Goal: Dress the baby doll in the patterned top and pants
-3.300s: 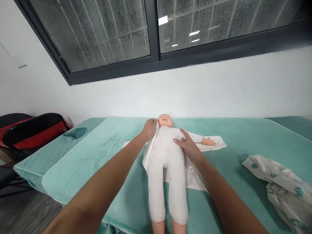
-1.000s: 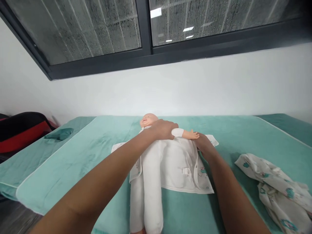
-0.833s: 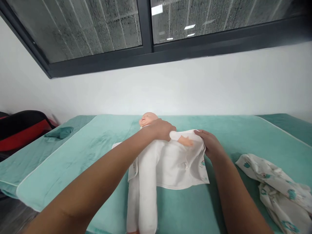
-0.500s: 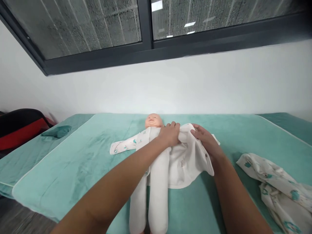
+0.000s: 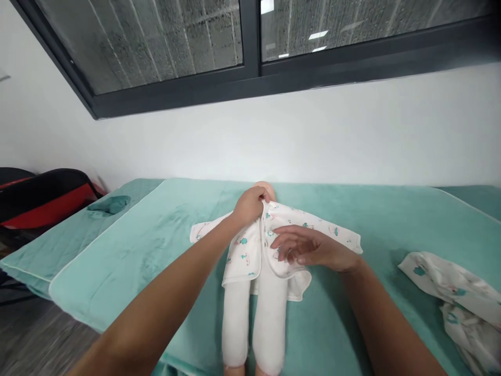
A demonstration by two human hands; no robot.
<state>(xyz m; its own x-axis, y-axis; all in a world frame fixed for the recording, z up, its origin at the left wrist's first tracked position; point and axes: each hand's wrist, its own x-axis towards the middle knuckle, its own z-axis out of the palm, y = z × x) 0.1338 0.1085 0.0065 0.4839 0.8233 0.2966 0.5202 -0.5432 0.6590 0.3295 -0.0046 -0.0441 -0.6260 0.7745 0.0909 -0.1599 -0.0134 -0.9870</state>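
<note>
The doll (image 5: 269,313) lies face up on the green padded cover (image 5: 156,235), its white legs toward the camera. Over its torso and arms is the patterned white jacket (image 5: 242,256), both sleeves spread. At the doll's neck, the left hand (image 5: 250,205) pinches the jacket's collar edge; over the doll's chest, the right hand (image 5: 305,248) is open, its fingers at the front panel. Right of the doll lies a crumpled patterned cloth (image 5: 457,287); far left of it stands a black-and-red chair (image 5: 58,196). Beyond the doll's head rises a white wall (image 5: 274,136) with a dark-framed window (image 5: 250,78).
</note>
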